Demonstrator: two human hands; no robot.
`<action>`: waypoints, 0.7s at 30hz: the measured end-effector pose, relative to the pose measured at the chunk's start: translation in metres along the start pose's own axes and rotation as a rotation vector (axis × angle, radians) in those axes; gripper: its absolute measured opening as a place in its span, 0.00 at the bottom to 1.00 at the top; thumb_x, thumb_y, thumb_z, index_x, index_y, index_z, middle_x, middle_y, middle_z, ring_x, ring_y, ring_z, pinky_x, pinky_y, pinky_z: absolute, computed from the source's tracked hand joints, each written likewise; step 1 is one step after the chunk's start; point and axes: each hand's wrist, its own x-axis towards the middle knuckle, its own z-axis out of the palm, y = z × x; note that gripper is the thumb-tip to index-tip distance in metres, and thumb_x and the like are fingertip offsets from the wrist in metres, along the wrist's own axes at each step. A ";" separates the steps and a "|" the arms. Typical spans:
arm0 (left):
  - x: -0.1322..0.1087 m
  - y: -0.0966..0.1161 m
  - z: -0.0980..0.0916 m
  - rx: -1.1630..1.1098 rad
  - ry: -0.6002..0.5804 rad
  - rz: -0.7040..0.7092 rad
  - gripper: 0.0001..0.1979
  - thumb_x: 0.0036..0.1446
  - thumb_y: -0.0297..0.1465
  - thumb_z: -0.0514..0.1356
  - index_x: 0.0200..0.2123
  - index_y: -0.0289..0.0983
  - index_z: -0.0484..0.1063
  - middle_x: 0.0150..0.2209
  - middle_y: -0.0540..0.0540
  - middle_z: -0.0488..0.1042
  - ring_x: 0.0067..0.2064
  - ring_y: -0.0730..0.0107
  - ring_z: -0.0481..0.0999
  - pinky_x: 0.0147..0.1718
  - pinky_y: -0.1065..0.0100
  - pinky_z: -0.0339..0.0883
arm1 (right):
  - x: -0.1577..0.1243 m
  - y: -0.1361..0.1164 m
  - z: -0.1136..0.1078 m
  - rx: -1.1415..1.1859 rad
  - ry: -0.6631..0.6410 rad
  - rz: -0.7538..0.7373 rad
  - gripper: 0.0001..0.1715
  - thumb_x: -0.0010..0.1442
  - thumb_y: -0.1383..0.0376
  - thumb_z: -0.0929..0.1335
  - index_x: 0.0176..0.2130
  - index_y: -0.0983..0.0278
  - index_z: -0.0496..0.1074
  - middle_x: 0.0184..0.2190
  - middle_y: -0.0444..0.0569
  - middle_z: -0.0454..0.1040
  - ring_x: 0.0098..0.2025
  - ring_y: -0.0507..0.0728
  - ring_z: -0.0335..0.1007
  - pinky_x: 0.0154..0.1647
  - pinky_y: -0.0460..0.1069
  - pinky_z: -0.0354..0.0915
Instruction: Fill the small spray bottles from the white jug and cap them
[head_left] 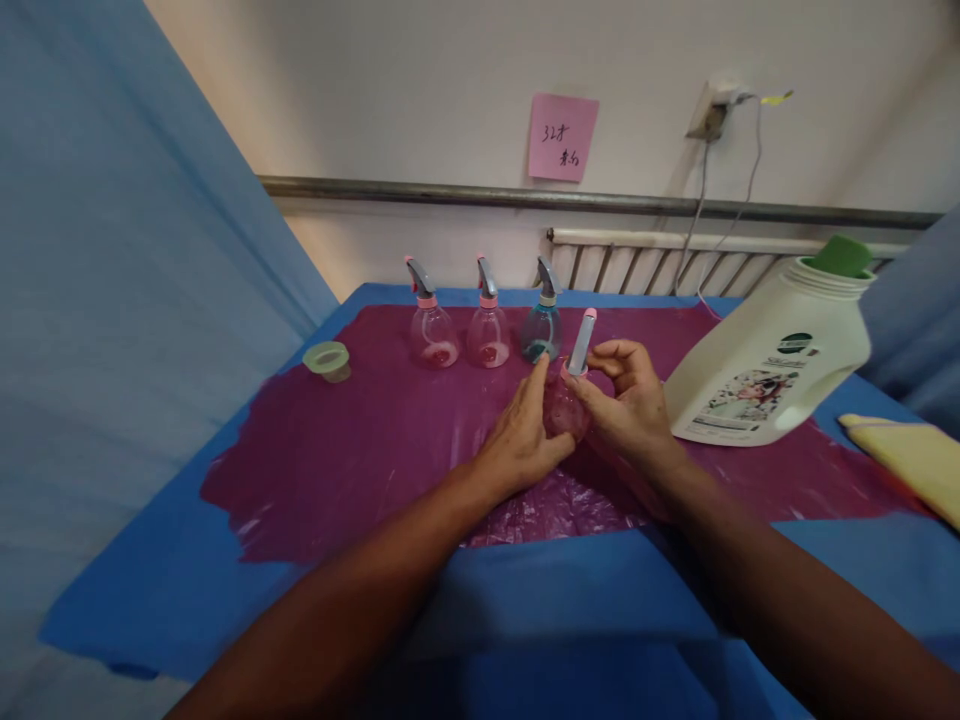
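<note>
A clear pink spray bottle (564, 408) with a grey and pink spray head (582, 343) stands between my hands, its nozzle end turned away. My left hand (525, 430) wraps the bottle's body from the left. At the neck, the thumb and fingers of my right hand (628, 400) close around the pink collar. Behind stand two more pink spray bottles, one at the left (434, 335) and one in the middle (489, 335), and a teal spray bottle (541, 330). Each of these three has a little liquid at the bottom.
A large white jug (772, 350) with a green cap stands tilted in view at the right, near my right forearm. A small pale green cup (328, 362) sits at the left. Purple plastic sheeting (337, 450) covers the blue table (172, 570). A yellow cloth (911, 455) lies far right.
</note>
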 end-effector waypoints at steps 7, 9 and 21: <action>0.000 -0.001 0.002 0.048 0.040 -0.014 0.59 0.60 0.37 0.75 0.84 0.43 0.43 0.79 0.30 0.62 0.79 0.36 0.65 0.75 0.33 0.66 | -0.001 -0.004 0.002 0.010 0.028 0.055 0.30 0.59 0.56 0.82 0.53 0.55 0.69 0.48 0.47 0.82 0.52 0.60 0.82 0.62 0.59 0.75; -0.001 -0.001 0.002 0.058 0.055 -0.028 0.59 0.61 0.40 0.76 0.84 0.43 0.44 0.77 0.30 0.65 0.78 0.35 0.67 0.73 0.34 0.68 | -0.002 -0.006 0.003 -0.019 0.003 0.056 0.30 0.59 0.56 0.82 0.54 0.56 0.71 0.49 0.48 0.83 0.52 0.60 0.82 0.62 0.60 0.75; -0.002 0.001 0.000 0.055 0.128 -0.079 0.53 0.68 0.50 0.69 0.83 0.38 0.45 0.78 0.27 0.62 0.79 0.36 0.65 0.76 0.34 0.63 | 0.065 -0.020 -0.031 -0.267 -0.008 0.087 0.26 0.55 0.45 0.81 0.43 0.61 0.83 0.36 0.47 0.84 0.35 0.56 0.73 0.40 0.53 0.71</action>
